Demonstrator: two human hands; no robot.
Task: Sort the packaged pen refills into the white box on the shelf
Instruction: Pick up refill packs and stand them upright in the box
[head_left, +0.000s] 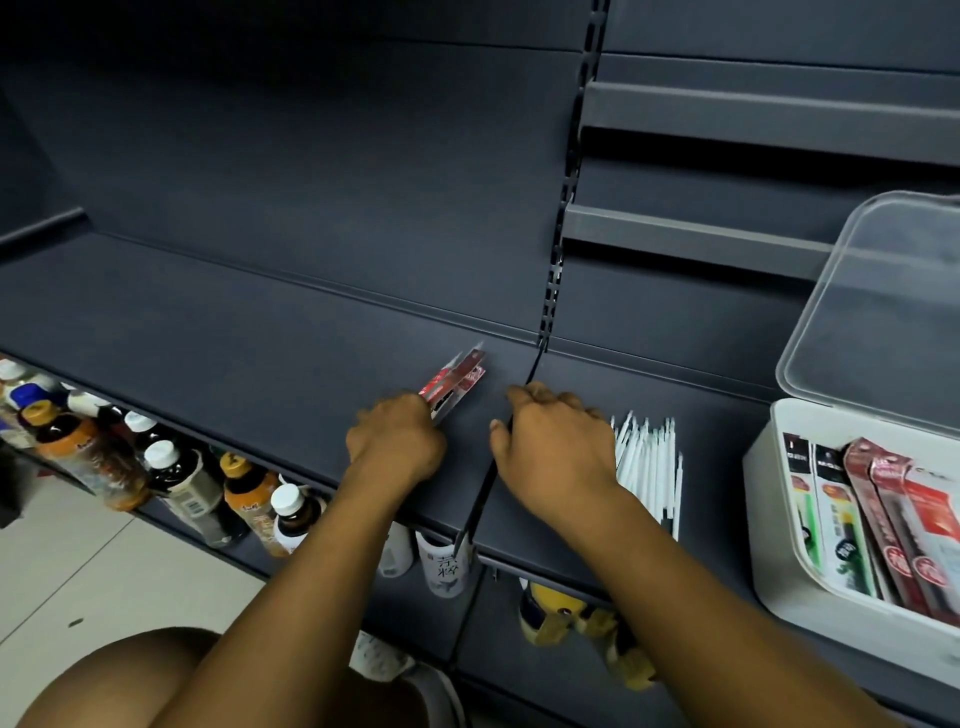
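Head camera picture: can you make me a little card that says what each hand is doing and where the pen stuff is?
Left hand: grips a red refill pack over the shelf
Right hand: fingers curled, beside the loose white refills; hold unclear
White box: on the shelf at right, clear lid up, refill packs inside
Underneath: drink bottles

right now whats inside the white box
The white box holds packaged pen refills leaning in a row, green-printed and red. Its floor and the packs' lower ends are hidden behind its wall.
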